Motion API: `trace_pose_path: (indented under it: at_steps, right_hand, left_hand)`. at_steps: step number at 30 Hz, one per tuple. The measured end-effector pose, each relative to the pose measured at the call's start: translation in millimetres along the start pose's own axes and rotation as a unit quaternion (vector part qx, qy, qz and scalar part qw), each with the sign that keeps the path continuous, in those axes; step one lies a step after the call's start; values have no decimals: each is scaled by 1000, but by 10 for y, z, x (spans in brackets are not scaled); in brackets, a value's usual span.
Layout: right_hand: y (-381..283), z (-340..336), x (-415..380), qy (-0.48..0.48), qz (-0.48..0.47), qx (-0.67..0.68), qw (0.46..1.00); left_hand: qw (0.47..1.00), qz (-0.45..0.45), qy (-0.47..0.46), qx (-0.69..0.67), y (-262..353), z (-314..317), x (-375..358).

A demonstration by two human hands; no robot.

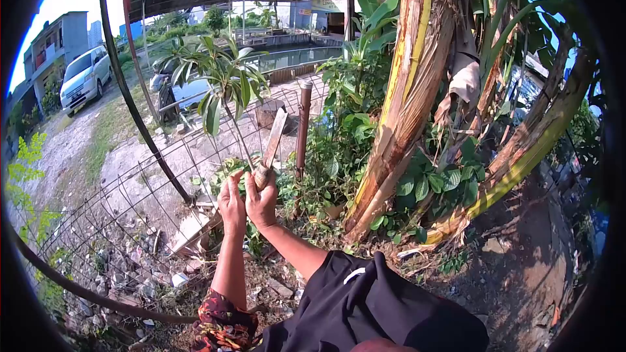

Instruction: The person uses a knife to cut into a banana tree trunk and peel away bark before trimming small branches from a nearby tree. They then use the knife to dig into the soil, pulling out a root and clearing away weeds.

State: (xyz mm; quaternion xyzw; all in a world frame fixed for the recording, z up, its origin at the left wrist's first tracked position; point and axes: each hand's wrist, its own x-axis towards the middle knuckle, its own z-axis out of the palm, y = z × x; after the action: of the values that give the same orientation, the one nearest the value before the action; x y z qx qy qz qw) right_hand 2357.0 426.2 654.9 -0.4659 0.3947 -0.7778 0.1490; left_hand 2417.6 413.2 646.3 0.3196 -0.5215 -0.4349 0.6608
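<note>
1. Holding: the right grip (261, 207) appears closed around the lower end of the long, narrow, flat-bladed tool with a rounded brown handle (262, 175). Judged sound practice: wrap the handle fully, below the blade, with the wrist firm so that the blade cannot twist.

2. Left grip (231, 207): fingers bunched close together, just beside the right grip. Whether they pinch anything cannot be told. Advisable: fingertips well off the blade's edges, with both forearms steady.

3. Clearance: the slender stem of the small green-leaved tree (233, 119) runs close by the handle on the left; the upright rust-brown metal post (304, 124) stands to the right. In my judgement, a sideways swing could catch either, or snag the thin dark wire-mesh fence (140, 189).

4. Direction: the blade points up and to the far side, leaning slightly right. Its long axis runs from the handle, at the near end, to the tip, at the far end. Which edge is sharpened cannot be told.

5. Location: the tool is held aloft, left of the thick yellow-and-brown banana trunk (407, 78).
</note>
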Motion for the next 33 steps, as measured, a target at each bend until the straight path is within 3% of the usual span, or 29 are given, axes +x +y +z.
trace_pose_path:
  at_steps: [2,3,5,7,8,9,11,12,13,15,16,17,19,25,27,29,33]
  right_hand:
    - [12,124,227,-6,-29,-31,999]
    - [19,234,366,3,-24,17,1000]
    - [238,440,797,-31,-84,-74,993]
    - [413,646,1171,-80,-104,-101,986]
    - [468,708,1320,-121,-85,-99,984]
    - [486,795,1380,-77,-162,-86,980]
    - [573,815,1349,-99,-143,-128,976]
    - [542,807,1222,-52,-196,-149,968]
    - [590,772,1139,-118,-74,-110,984]
    - [511,717,902,-137,43,85,986]
    - [598,657,830,-146,37,40,988]
    - [634,602,758,-132,0,-2,991]
    - [647,473,655,-118,-6,-56,991]
    - [626,-73,429,-31,39,-132,990]
    - [603,-302,340,-20,74,-150,986]
    - [619,-493,237,15,87,-181,979]
    - [686,-845,36,62,67,-243,966]
  left_hand:
    - [999,6,-2,-36,-215,-41,117]
    - [999,5,-8,-32,-283,-75,151]
    - [998,40,40,22,-356,-101,268]
    - [970,70,111,203,-154,-92,332]
    - [975,52,118,182,-134,-93,405]
    - [978,33,125,165,-117,-114,461]
    - [989,9,119,89,-169,-95,551]
    - [991,19,117,67,-329,-98,636]
    - [992,27,113,45,-482,-96,693]
    - [995,-24,92,-42,-466,-46,654]
    - [996,-1,47,-70,-329,26,625]
    - [988,-50,100,-108,-301,117,588]
    - [981,-132,95,-109,-264,152,491]
    - [972,-205,43,-108,-536,388,114]
    - [946,-319,14,-60,-595,447,-1]
    - [951,-296,-10,-91,-562,582,-202]
    - [928,-343,-46,-134,-629,745,-510]
